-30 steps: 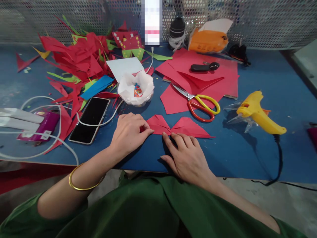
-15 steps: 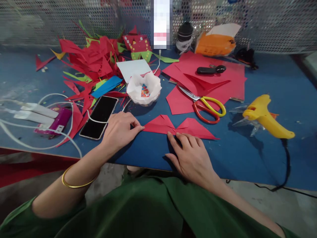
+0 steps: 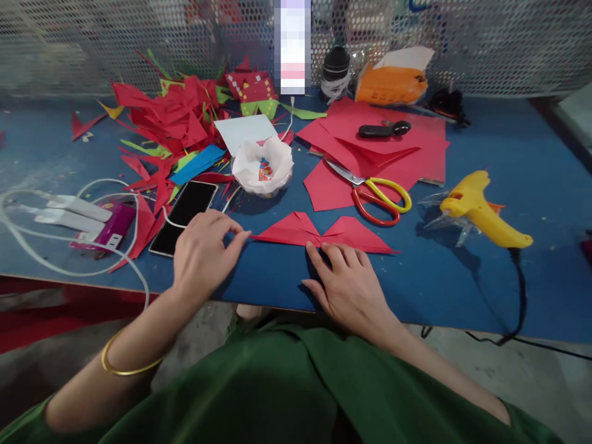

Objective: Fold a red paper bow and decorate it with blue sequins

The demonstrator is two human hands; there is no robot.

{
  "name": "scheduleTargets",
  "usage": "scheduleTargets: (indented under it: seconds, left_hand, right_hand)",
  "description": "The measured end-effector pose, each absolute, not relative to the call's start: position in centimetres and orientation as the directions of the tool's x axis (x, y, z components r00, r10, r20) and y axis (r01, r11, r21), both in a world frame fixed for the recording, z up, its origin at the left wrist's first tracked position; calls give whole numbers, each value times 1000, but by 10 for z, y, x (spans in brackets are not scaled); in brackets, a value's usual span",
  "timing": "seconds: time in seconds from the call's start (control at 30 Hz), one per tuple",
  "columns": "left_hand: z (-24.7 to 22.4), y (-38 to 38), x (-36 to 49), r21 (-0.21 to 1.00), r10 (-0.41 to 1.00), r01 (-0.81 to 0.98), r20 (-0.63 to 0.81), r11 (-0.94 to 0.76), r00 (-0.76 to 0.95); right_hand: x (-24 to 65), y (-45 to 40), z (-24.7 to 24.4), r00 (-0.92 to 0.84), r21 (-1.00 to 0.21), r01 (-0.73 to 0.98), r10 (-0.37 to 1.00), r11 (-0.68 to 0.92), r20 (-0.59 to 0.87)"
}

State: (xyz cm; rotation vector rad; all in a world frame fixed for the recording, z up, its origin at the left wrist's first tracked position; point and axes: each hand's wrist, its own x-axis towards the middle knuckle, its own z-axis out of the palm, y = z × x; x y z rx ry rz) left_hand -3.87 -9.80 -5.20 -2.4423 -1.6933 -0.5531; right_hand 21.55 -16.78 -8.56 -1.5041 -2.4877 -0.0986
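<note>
A folded red paper (image 3: 287,229) with two wing-like halves lies flat on the blue table in front of me. My left hand (image 3: 203,256) pinches its pointed left tip between thumb and index finger. At the notch in the middle, my right hand (image 3: 346,280) rests palm down with fingers spread, index and middle fingertips on the near edge. Scissors (image 3: 377,196) with one yellow and one red handle lie just beyond the right half, partly over red paper sheets (image 3: 328,188). A black-screened phone (image 3: 189,206) is partly hidden behind my left hand.
A yellow glue gun (image 3: 485,209) sits at right, its cord over the table edge. A paper-lined bowl (image 3: 263,166) holds small colourful bits. Red and green paper scraps (image 3: 176,117) pile at back left. White cables (image 3: 55,265) loop around a purple power bank (image 3: 115,228).
My left hand has slid outward to the left, to the paper's tip. My right hand stays on the middle of the near edge. The view has shifted slightly.
</note>
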Motion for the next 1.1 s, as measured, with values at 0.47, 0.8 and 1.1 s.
scheduleTargets:
  seconds: [0.47, 0.8, 1.1]
  left_hand:
    - [-79, -145, 23, -118, 542, 568, 193, -814, 818]
    - [-72, -147, -11, -149, 770, 793, 189, -591, 609]
    - [-59, -155, -10, -61, 812, 861, 306, -505, 498]
  right_hand:
    - [215, -170, -87, -451, -46, 882, 867, 469, 211]
    - [214, -170, -86, -445, -30, 887, 869, 461, 218]
    - [213, -171, -86, -443, -33, 886, 865, 462, 234]
